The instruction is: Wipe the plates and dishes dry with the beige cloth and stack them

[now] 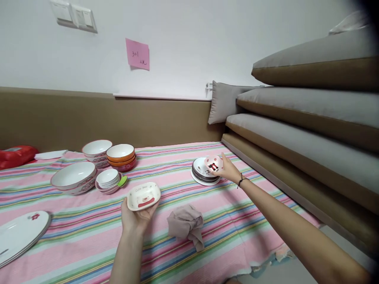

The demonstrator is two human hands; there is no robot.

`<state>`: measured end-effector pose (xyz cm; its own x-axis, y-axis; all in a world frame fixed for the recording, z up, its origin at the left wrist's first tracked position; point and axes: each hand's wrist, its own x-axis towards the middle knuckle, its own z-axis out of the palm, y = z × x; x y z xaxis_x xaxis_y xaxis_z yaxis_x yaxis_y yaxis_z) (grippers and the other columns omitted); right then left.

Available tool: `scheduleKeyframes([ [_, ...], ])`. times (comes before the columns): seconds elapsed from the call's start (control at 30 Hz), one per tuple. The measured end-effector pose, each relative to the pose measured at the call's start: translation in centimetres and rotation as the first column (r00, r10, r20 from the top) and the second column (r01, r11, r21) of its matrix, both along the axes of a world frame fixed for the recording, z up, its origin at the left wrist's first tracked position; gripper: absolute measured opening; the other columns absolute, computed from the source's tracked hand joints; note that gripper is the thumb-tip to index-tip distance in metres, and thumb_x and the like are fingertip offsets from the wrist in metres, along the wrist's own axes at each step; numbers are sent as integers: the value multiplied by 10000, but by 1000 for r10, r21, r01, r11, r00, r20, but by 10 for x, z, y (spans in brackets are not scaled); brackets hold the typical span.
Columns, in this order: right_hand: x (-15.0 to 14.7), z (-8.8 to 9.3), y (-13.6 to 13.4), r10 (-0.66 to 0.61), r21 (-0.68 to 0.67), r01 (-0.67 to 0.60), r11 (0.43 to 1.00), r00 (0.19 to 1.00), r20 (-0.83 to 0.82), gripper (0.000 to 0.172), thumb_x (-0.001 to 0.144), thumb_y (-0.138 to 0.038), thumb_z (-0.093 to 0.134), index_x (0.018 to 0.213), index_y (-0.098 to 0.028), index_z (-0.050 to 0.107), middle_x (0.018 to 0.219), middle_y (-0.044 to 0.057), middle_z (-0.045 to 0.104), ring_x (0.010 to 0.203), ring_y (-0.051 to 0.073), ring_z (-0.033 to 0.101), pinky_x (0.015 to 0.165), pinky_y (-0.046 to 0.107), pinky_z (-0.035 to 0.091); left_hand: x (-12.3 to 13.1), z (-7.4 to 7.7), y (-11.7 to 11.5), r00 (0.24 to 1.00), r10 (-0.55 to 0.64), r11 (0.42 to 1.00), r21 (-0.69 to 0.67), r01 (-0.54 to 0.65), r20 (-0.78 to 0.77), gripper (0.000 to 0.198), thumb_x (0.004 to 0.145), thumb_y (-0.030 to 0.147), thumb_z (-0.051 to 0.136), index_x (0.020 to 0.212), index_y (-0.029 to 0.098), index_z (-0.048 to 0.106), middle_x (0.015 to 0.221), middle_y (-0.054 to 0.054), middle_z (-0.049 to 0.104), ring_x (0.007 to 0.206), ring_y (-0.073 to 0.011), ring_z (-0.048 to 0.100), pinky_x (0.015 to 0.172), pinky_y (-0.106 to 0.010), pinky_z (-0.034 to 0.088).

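My left hand (pixel 135 219) holds a small rectangular white dish (pixel 143 196) with a red and pink cartoon print, lifted above the striped cloth (pixel 166 252). My right hand (pixel 228 170) reaches far forward and grips a small pink bowl (pixel 213 163) with a dark cartoon figure, held over a stack of white plates (pixel 204 173). A black band sits on that wrist. A crumpled greyish-pink rag (pixel 187 225) lies on the cloth between my arms.
At the left stand a large white bowl (pixel 73 177), a stack of small bowls (pixel 108 180), orange bowls (pixel 121 156) and a pink-patterned bowl (pixel 97 152). Flat white plates (pixel 20 236) lie at the near left. Stacked grey cushions (pixel 310 130) rise on the right.
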<state>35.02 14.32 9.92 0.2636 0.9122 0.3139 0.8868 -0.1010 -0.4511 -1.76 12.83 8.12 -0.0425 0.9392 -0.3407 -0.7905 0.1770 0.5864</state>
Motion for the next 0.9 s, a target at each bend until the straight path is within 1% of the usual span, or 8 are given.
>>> scheduleKeyframes([
  [0.13,-14,-5,27,39,-27,-39,999,999,-1,1053,560,-454,794,1408,-72,300,1283,208,555,1164,333,532,885,347,439,-8,1,-2,1000,8,1000,-27,-9,-7,398,874,357,413,1162,201,639,1145,-151,651,1000,-325,638,723,-519,563],
  [0.3,-19,-16,40,30,-51,-31,998,999,-18,961,637,-446,744,1406,-59,318,1259,210,576,1151,323,552,859,326,428,-16,2,-2,998,46,998,-35,-45,37,400,859,313,445,1188,175,626,1149,-175,646,1010,-330,636,719,-507,566],
  [0.5,-16,-26,51,-32,-101,26,995,998,-58,1062,557,-455,797,1407,-35,317,1232,238,592,1143,369,555,862,359,442,-20,3,0,995,83,996,-23,-82,57,407,847,299,445,1195,186,623,1156,-170,643,1044,-336,621,738,-519,559],
  [0.6,-19,-27,53,-54,-99,44,994,993,-104,1062,532,-446,810,1397,-47,341,1228,233,598,1147,373,553,876,368,445,-20,4,0,994,100,995,-31,-98,54,408,847,295,436,1188,174,625,1139,-174,647,1039,-344,621,733,-524,558],
  [0.73,-23,-15,47,-93,-45,85,995,972,-214,1023,518,-470,807,1366,-75,391,1217,209,607,1170,362,537,908,375,442,-19,3,1,993,109,993,-44,-107,46,408,855,305,425,1183,165,622,1132,-179,645,1033,-351,620,740,-539,551],
  [0.8,-24,-1,40,-135,25,147,989,951,-277,916,645,-541,698,1375,-93,374,1296,205,546,1266,342,448,979,392,395,-17,3,0,994,102,994,-39,-101,45,406,866,320,418,1185,172,621,1140,-175,642,1038,-349,618,748,-547,546],
  [0.87,-28,14,29,-170,103,216,971,926,-337,764,803,-578,488,1389,-108,348,1372,197,467,1343,315,342,1037,414,334,-15,4,-2,996,83,996,-41,-81,38,405,879,349,413,1190,187,617,1151,-166,638,1044,-345,613,752,-553,543],
  [0.9,-33,20,21,-171,133,233,963,915,-365,701,856,-568,382,1392,-118,344,1383,188,452,1350,302,331,1041,417,329,-13,6,-3,997,69,997,-39,-68,32,411,886,373,408,1194,196,614,1156,-162,637,1046,-345,612,750,-555,542],
])
